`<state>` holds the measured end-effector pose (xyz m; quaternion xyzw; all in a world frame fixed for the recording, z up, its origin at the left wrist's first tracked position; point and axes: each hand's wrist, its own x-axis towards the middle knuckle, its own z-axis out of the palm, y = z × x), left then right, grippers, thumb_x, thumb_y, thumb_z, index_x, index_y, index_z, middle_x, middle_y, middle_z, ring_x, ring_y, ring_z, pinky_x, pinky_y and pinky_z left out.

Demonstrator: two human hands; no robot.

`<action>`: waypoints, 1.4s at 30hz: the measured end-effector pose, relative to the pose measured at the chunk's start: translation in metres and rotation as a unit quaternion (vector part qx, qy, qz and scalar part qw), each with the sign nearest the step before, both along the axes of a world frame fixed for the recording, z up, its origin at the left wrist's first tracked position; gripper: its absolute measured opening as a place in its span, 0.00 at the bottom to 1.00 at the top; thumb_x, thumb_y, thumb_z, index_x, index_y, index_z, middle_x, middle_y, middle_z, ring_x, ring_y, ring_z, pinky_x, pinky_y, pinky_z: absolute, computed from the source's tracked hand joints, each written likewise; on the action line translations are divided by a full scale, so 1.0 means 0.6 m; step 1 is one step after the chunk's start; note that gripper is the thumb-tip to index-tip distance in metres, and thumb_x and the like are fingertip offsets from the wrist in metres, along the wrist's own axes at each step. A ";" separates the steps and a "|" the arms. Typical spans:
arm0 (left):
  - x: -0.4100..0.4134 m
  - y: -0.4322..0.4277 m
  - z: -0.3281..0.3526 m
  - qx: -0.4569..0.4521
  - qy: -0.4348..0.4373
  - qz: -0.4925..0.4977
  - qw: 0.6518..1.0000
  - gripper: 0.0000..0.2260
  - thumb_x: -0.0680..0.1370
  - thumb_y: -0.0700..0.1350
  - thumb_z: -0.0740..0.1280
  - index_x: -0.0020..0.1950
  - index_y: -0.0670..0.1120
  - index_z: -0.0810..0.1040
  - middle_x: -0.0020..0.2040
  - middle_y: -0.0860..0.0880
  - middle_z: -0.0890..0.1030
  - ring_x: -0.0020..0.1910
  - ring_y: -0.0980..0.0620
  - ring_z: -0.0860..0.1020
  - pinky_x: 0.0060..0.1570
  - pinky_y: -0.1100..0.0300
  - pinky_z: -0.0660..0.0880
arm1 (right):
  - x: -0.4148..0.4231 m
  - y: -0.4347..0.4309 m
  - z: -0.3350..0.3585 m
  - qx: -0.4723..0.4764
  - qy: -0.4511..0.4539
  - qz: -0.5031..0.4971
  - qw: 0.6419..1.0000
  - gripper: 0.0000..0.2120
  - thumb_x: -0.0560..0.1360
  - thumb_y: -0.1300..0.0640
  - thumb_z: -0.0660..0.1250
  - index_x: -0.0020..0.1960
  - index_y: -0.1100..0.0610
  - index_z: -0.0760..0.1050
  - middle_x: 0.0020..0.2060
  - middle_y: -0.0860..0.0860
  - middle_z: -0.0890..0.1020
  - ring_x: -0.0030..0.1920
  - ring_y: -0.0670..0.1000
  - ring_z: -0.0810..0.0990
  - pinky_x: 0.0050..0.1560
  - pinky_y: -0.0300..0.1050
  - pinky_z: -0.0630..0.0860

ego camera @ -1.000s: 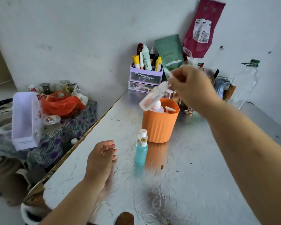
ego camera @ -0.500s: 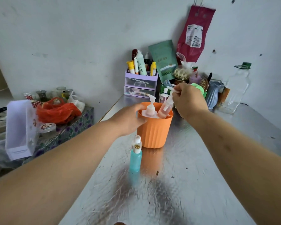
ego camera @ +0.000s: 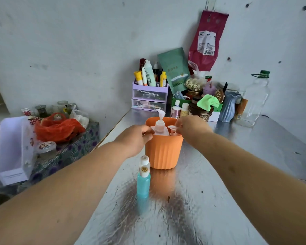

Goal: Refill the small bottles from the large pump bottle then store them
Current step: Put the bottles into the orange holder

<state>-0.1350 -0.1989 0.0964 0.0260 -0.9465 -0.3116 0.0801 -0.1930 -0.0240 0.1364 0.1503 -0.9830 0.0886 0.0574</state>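
An orange ribbed cup [ego camera: 163,152] stands on the metal table [ego camera: 219,200]. Inside it is the large pump bottle [ego camera: 159,125] with pinkish liquid, and beside that a small pink bottle [ego camera: 172,130], only its white top showing. My left hand [ego camera: 136,138] grips the cup's left rim, fingers against the pump bottle. My right hand [ego camera: 191,129] pinches the small pink bottle's top at the right rim. In front of the cup stand a small blue bottle [ego camera: 143,184] and, just behind it, a small clear bottle [ego camera: 145,162] with a white cap.
At the back stand a purple drawer organizer [ego camera: 149,97] with tubes, a green pouch [ego camera: 175,69], jars, a green cloth [ego camera: 208,102], a blue vase [ego camera: 228,107] and a clear plastic bottle [ego camera: 256,99]. A side table at left holds a red bag [ego camera: 58,127] and a white box [ego camera: 14,149].
My right hand has lowered the small pink bottle from tilted above the cup down into it. My left hand rose from the table to the cup's rim.
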 end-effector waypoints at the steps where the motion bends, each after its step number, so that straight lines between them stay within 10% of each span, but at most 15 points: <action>1: -0.002 0.000 0.000 -0.004 0.001 0.000 1.000 0.12 0.82 0.48 0.61 0.65 0.52 0.77 0.63 0.50 0.79 0.61 0.48 0.76 0.63 0.51 0.72 | -0.005 -0.002 -0.001 0.004 -0.006 -0.001 1.000 0.11 0.77 0.61 0.62 0.55 0.53 0.81 0.51 0.55 0.82 0.52 0.56 0.80 0.52 0.47 0.77; 9: -0.004 -0.003 0.001 -0.001 0.002 -0.016 1.000 0.13 0.83 0.47 0.60 0.65 0.52 0.77 0.63 0.49 0.79 0.61 0.47 0.76 0.61 0.54 0.71 | 0.035 -0.004 -0.004 -0.125 0.126 0.055 0.983 0.10 0.78 0.54 0.63 0.52 0.57 0.80 0.49 0.55 0.80 0.49 0.55 0.78 0.46 0.46 0.75; 12: 0.002 -0.007 0.003 -0.010 0.007 -0.038 0.999 0.15 0.83 0.43 0.59 0.68 0.49 0.75 0.65 0.46 0.78 0.64 0.47 0.75 0.61 0.60 0.67 | 0.100 -0.015 -0.010 -0.202 0.004 0.167 0.965 0.06 0.75 0.50 0.68 0.46 0.52 0.80 0.39 0.48 0.82 0.39 0.50 0.80 0.40 0.46 0.78; 18: 0.010 -0.016 -0.017 0.075 -0.018 -0.049 0.996 0.19 0.83 0.41 0.59 0.73 0.56 0.68 0.70 0.48 0.73 0.68 0.46 0.72 0.68 0.48 0.70 | 0.144 -0.044 -0.086 -0.073 -0.120 0.226 0.964 0.17 0.71 0.46 0.72 0.59 0.46 0.77 0.54 0.46 0.80 0.48 0.47 0.78 0.52 0.44 0.78; 25: 0.011 -0.018 -0.020 0.059 0.027 -0.029 0.997 0.10 0.80 0.46 0.67 0.60 0.55 0.78 0.61 0.51 0.80 0.61 0.51 0.77 0.56 0.61 0.70 | 0.138 -0.011 -0.051 -0.093 -0.112 0.188 0.971 0.10 0.72 0.48 0.72 0.51 0.49 0.79 0.42 0.43 0.78 0.40 0.47 0.77 0.38 0.39 0.73; 34: 0.018 -0.011 -0.021 0.095 0.053 -0.012 0.994 0.06 0.76 0.45 0.71 0.43 0.56 0.78 0.49 0.51 0.82 0.52 0.49 0.80 0.55 0.49 0.77 | 0.104 0.079 0.066 -0.335 0.073 0.059 0.938 0.08 0.75 0.50 0.69 0.46 0.55 0.77 0.35 0.51 0.83 0.34 0.55 0.83 0.34 0.46 0.79; 42: 0.032 0.030 -0.015 0.137 0.046 -0.043 0.989 0.05 0.76 0.39 0.71 0.43 0.49 0.80 0.37 0.51 0.80 0.37 0.51 0.77 0.44 0.55 0.77 | 0.088 0.069 0.046 -0.172 0.064 0.006 0.983 0.12 0.76 0.48 0.67 0.49 0.57 0.76 0.39 0.52 0.78 0.41 0.53 0.76 0.38 0.46 0.71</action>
